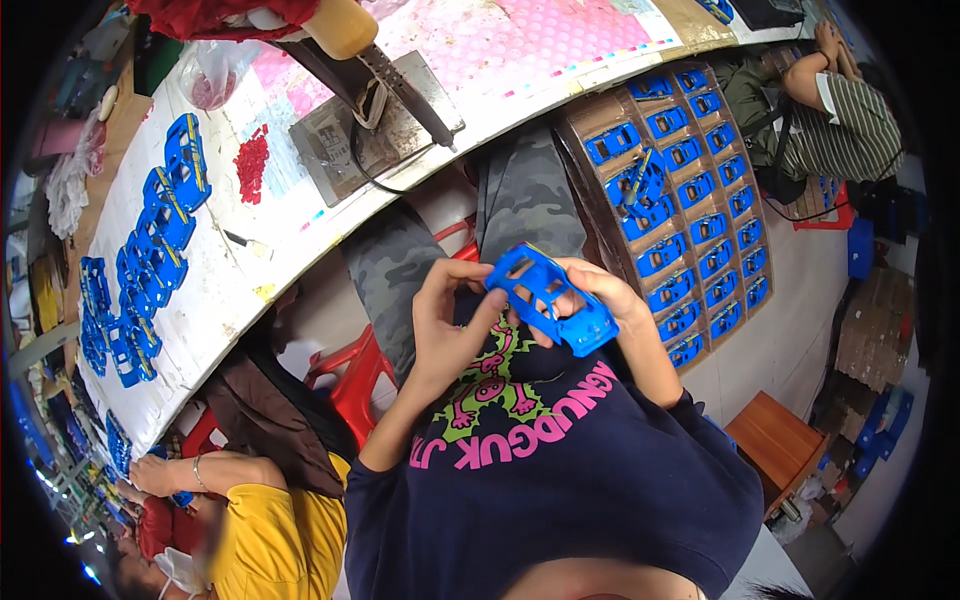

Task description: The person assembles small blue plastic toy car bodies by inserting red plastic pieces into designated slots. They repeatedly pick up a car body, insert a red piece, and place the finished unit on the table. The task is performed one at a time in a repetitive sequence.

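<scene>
A blue toy car body shell [588,328] with open window holes is held up in front of my chest, tilted, above my lap. My left hand [450,322] pinches its left end between thumb and fingers. Around its right side curl the fingers of my right hand [618,298], partly hidden behind the shell. To my right, a brown tray [576,120] carries rows of similar blue car shells, one lying crosswise on top of others. More blue car shells [186,170] stand in a line on the white table to the left.
A small pile of red parts [252,165] lies on the table [290,250] beside a machine with a metal base plate [325,155]. A red stool [362,385] is left of my lap. One co-worker in yellow [275,530] sits at left; another in stripes [855,125] sits far right.
</scene>
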Demonstrator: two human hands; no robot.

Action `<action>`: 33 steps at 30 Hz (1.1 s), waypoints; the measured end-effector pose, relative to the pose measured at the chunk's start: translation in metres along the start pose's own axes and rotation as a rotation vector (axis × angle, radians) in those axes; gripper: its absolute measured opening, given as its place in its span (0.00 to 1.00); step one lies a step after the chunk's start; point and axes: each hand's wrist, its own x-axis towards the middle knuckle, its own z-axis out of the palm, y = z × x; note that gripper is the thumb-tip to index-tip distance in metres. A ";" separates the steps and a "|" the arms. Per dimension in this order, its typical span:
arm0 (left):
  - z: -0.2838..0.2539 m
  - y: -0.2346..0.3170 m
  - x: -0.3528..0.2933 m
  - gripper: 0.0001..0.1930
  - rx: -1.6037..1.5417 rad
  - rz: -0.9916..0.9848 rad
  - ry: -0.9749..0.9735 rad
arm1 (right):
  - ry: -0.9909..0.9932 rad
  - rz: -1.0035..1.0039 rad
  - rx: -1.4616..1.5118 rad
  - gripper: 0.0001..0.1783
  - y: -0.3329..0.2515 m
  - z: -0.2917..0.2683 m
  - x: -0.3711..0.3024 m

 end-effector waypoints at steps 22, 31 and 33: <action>0.006 0.005 0.054 0.23 -0.479 -0.140 0.190 | 0.513 -0.867 -0.752 0.31 -0.051 0.024 0.054; 0.008 0.012 0.061 0.28 -0.637 -0.133 0.157 | 0.586 -0.968 -1.169 0.35 -0.064 0.039 0.046; 0.009 0.013 0.061 0.29 -0.655 -0.134 0.146 | 0.585 -0.987 -1.226 0.35 -0.066 0.044 0.043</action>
